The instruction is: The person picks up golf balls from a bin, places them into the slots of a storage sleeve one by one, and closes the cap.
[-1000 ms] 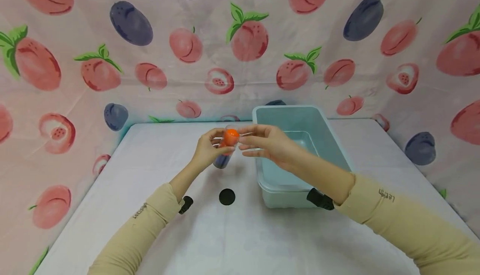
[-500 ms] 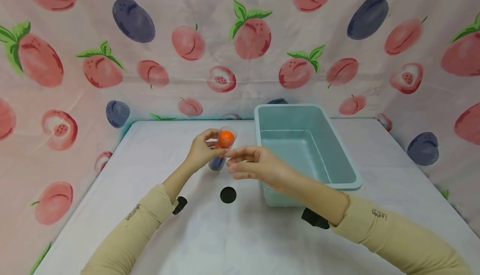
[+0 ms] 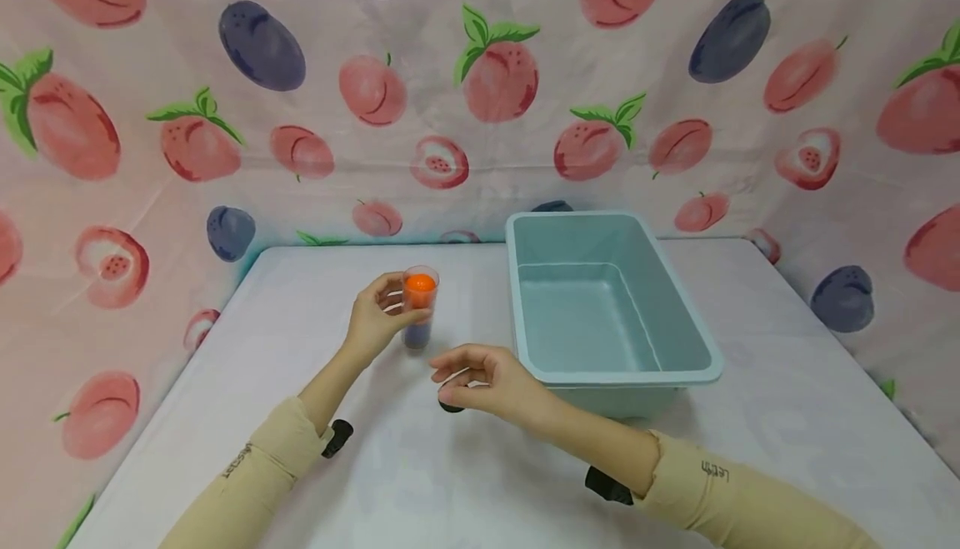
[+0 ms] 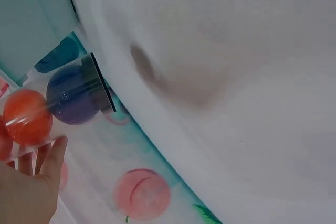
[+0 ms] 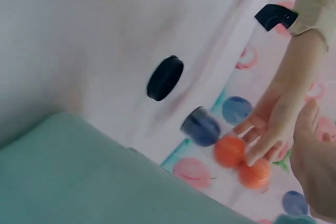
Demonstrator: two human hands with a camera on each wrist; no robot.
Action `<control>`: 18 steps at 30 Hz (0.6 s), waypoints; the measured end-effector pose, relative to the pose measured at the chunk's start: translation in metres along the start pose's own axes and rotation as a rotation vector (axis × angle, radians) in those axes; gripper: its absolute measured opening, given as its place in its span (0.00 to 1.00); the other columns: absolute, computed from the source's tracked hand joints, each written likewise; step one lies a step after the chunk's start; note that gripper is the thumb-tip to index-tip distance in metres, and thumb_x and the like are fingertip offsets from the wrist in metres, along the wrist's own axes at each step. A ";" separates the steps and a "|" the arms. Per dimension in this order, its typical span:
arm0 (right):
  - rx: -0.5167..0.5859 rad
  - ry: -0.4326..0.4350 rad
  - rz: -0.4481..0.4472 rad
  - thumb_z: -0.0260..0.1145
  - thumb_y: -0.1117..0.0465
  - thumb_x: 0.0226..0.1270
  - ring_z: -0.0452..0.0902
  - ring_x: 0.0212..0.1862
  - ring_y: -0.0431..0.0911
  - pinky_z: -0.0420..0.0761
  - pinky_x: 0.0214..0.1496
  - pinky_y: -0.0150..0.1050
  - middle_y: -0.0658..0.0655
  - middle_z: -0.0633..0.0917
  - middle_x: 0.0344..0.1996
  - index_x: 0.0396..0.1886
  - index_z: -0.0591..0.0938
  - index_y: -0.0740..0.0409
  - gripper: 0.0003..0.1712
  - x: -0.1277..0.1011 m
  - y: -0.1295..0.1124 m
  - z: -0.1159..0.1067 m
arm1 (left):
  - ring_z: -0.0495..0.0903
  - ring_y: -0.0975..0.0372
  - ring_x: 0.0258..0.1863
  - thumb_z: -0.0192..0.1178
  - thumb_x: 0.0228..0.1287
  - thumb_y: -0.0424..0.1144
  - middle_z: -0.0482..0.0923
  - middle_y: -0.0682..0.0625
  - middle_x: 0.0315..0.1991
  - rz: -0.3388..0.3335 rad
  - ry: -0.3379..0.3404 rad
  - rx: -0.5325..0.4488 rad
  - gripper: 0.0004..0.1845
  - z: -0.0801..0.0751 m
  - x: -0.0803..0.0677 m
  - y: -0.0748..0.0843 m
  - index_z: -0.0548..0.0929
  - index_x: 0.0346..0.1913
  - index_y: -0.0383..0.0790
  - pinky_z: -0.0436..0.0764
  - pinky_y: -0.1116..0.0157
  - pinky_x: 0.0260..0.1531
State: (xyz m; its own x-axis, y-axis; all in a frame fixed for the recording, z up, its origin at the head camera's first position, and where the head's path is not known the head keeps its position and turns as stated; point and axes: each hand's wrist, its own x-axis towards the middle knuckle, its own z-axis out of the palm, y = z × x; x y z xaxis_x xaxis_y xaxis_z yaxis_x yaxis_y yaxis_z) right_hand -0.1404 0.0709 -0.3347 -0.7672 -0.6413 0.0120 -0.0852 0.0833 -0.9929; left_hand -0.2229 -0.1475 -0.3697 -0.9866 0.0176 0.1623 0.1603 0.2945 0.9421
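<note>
My left hand (image 3: 372, 321) grips a clear tube (image 3: 417, 337) and holds it upright at the table's middle. Inside it are two orange balls (image 4: 28, 117) and a dark blue ball (image 4: 73, 95). A black cap (image 4: 98, 83) closes the tube's lower end, while the upper end looks uncovered. A second black cap (image 5: 165, 78) lies on the white table. Above that cap hovers my right hand (image 3: 498, 382), its fingers loosely bent and partly covering it in the head view. The right wrist view shows a gap between this hand and the cap.
A pale teal plastic bin (image 3: 618, 377) stands right of the tube, its near rim just beyond my right forearm. The white-covered table (image 3: 360, 491) meets a fruit-print cloth (image 3: 315, 207) at the back. Black camera mounts (image 3: 609, 486) hang below both wrists.
The left hand has moved the tube left and toward me, and the tube is now more upright. The right hand has left the tube's top and come down to the black cap.
</note>
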 end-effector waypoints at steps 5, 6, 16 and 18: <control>-0.064 0.009 0.046 0.66 0.64 0.61 0.80 0.41 0.41 0.80 0.47 0.32 0.65 0.81 0.47 0.54 0.77 0.65 0.21 0.005 0.016 0.001 | 0.77 0.55 0.51 0.71 0.49 0.30 0.76 0.40 0.56 -0.056 0.077 -0.029 0.31 -0.009 -0.006 -0.004 0.72 0.58 0.35 0.80 0.72 0.48; -0.080 0.015 0.047 0.66 0.66 0.60 0.79 0.41 0.41 0.81 0.46 0.31 0.66 0.80 0.47 0.54 0.77 0.66 0.21 0.007 0.019 0.002 | 0.77 0.55 0.51 0.71 0.49 0.30 0.76 0.40 0.56 -0.061 0.084 -0.033 0.31 -0.011 -0.006 -0.006 0.72 0.58 0.35 0.80 0.74 0.46; -0.261 0.059 -0.001 0.70 0.65 0.57 0.77 0.49 0.57 0.81 0.50 0.39 0.66 0.78 0.51 0.55 0.76 0.64 0.25 0.015 0.046 0.013 | 0.77 0.71 0.41 0.72 0.47 0.29 0.77 0.39 0.53 -0.073 0.109 0.005 0.28 -0.024 -0.014 -0.019 0.73 0.53 0.33 0.79 0.78 0.42; -0.301 0.084 -0.028 0.70 0.65 0.56 0.77 0.50 0.57 0.80 0.52 0.44 0.66 0.78 0.53 0.56 0.75 0.64 0.27 0.017 0.051 0.013 | 0.77 0.70 0.42 0.72 0.47 0.29 0.76 0.39 0.54 -0.073 0.109 0.010 0.28 -0.026 -0.014 -0.021 0.73 0.54 0.33 0.79 0.78 0.43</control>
State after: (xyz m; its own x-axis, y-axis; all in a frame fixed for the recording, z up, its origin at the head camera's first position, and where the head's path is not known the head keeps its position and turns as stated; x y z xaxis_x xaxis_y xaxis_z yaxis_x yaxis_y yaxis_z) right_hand -0.1500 0.0542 -0.3867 -0.8108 -0.5821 0.0612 -0.2818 0.2966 -0.9125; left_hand -0.2115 -0.1784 -0.3842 -0.9864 -0.1078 0.1245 0.0870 0.3008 0.9497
